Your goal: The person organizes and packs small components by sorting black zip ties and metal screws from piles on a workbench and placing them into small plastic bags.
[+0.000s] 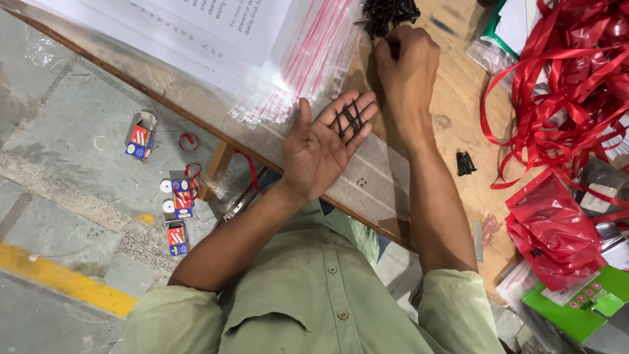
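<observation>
Screws [350, 119], black and slender, lie in a small bunch across the fingers of the left hand [324, 143], which is held palm up and flat over the near edge of the table [393, 183]. Left grip: fingers spread, cupping nothing, the screws merely resting on them. Their long axes run roughly along the fingers, pointing away and to the right, toward the right hand.

Right hand [406, 65] sits just beyond the left fingertips, knuckles up, fingertips pinched together at the near edge of a heap of black screws [388, 14]. The heap lies directly ahead of that grip and touches it; the right hand is plainly the nearer. Whether a screw is caught in the pinch cannot be told, since the fingers cover it.

A separate small bundle of screws [465, 162] lies apart to the right. The heap is cut off by the top of the frame.
</observation>
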